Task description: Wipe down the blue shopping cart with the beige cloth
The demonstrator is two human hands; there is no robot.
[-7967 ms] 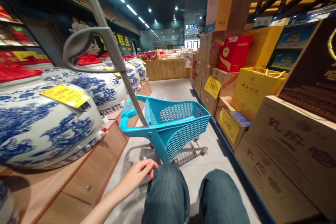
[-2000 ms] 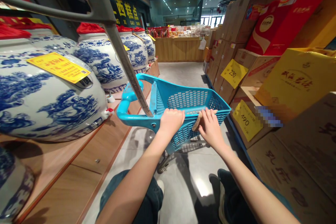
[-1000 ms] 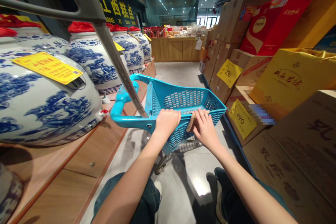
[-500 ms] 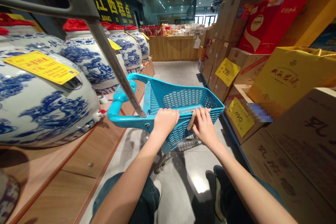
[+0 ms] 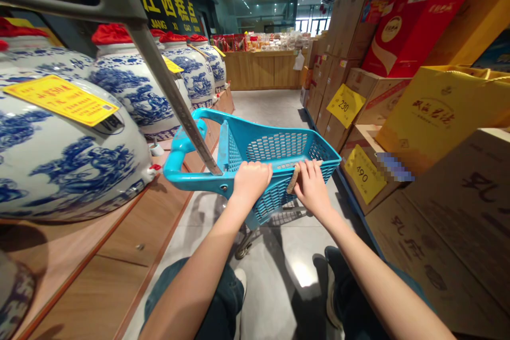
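Observation:
A blue plastic shopping cart (image 5: pixel 274 138) stands sideways in front of me, its handle end to the left. My left hand (image 5: pixel 252 183) is closed over the near rim of the basket. To its right, my right hand (image 5: pixel 313 186) presses a folded tan cloth (image 5: pixel 292 179) against the same rim, fingers over the top edge. Most of the cloth is hidden under those fingers. A grey metal bar (image 5: pixel 171 95) slants up from the cart beside the handle to a grey frame at the upper left. No goods show in the visible part of the basket.
Large blue-and-white jars (image 5: pixel 75 154) with red covers line a wooden platform (image 5: pixel 131 239) on the left. Cardboard boxes (image 5: pixel 442 255), a yellow bag (image 5: pixel 442 111) and a red gift box (image 5: pixel 414 32) are stacked on the right. A wooden counter (image 5: pixel 258 70) with packaged goods stands ahead.
My right hand and the cloth have shifted very slightly to the right along the rim. The left hand stays on the rim, and the view has tilted slightly.

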